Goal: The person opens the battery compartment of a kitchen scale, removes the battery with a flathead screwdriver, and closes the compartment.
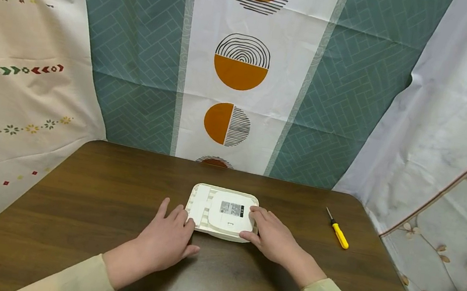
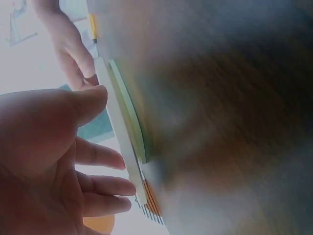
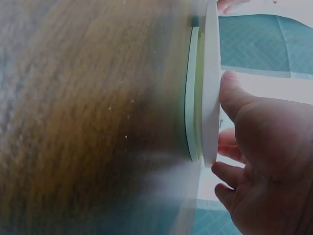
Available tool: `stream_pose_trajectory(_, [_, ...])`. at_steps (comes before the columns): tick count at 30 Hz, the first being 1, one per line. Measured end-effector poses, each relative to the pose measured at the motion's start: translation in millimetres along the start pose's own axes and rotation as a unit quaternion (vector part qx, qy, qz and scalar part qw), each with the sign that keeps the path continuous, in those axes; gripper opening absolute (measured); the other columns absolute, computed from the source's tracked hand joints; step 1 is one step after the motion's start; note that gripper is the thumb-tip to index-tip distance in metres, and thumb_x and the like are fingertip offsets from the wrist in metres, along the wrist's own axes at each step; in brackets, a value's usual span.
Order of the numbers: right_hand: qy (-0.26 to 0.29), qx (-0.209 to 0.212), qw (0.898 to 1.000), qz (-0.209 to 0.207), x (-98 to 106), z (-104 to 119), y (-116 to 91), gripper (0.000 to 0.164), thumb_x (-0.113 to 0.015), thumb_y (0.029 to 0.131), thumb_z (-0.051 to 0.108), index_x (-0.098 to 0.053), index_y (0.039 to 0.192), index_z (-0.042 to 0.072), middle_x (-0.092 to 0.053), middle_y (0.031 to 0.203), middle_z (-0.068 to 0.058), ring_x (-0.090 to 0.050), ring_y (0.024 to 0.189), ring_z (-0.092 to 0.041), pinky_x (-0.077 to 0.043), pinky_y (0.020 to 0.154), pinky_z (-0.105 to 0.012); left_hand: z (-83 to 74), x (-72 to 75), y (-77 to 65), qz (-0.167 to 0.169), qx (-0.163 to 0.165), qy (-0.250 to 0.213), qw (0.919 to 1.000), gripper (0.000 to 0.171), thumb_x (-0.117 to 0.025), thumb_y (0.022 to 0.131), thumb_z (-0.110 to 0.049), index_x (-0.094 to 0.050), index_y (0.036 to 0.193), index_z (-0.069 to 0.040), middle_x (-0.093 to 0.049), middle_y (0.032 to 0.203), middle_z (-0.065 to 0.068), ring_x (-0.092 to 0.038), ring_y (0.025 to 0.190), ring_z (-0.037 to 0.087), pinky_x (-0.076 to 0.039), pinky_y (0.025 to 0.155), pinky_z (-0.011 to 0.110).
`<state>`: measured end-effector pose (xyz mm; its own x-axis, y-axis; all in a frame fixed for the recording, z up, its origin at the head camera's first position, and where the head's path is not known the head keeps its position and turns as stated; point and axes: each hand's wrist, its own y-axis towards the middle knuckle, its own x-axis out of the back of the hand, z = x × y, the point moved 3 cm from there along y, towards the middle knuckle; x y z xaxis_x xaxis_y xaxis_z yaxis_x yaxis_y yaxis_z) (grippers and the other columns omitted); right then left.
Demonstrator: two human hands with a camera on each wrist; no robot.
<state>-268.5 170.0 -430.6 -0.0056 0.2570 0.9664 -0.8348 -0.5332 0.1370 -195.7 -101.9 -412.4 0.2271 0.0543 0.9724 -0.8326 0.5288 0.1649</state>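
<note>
A white rectangular plastic device (image 1: 204, 221) lies on the brown table with its labelled side up; it looks like a kitchen scale turned face down. A raised rounded square with a printed label (image 1: 230, 209) fills its right part, and a long flat strip runs along the left. In the right wrist view, a thinner plate (image 3: 192, 93) shows beneath the body. My left hand (image 1: 167, 236) rests at the device's near left corner, fingers fairly straight and thumb spread away. At the right end, my right hand (image 1: 274, 237) touches the top with loosely bent fingers and thumb.
A screwdriver with a yellow handle (image 1: 340, 236) lies on the table (image 1: 119, 184) to the right, its tip toward the back. Patterned curtains (image 1: 242, 116) hang behind the table and along both sides.
</note>
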Motion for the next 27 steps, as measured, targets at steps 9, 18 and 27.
stream_pose_trajectory(9, [0.012,0.001,1.0,0.013,-1,-4,1,0.059,-0.075,0.107,0.042,-0.061,0.144,-0.003,-0.053,0.161,-0.02,-0.052,0.149,-0.041,-0.045,0.121,-0.055,-1.7,1.7,-2.8,0.008,-0.003,-0.006,0.9999,0.06,-0.068,0.107,-0.057,-0.07,0.125,0.0,-0.066,0.134,0.025,-0.058,0.142,0.043,-0.03,0.123,0.073])
stream_pose_trajectory(18, [0.014,0.012,1.0,0.013,1,-2,-2,0.062,-0.076,0.106,0.041,-0.06,0.146,-0.004,-0.054,0.16,-0.021,-0.052,0.149,-0.042,-0.044,0.122,-0.055,-3.0,6.3,-3.7,0.005,0.001,-0.033,0.9994,0.052,-0.071,0.106,-0.055,-0.07,0.113,-0.003,-0.066,0.121,0.02,-0.059,0.135,0.039,-0.035,0.118,0.076])
stream_pose_trajectory(27, [-0.002,0.01,1.0,-0.006,7,-1,-3,0.06,-0.075,0.107,0.041,-0.064,0.147,-0.002,-0.057,0.158,-0.021,-0.055,0.145,-0.043,-0.044,0.121,-0.058,2.6,10.6,2.5,-0.004,0.012,-0.048,0.9988,0.046,-0.072,0.106,-0.053,-0.068,0.101,-0.007,-0.066,0.11,0.016,-0.065,0.121,0.035,-0.042,0.116,0.071])
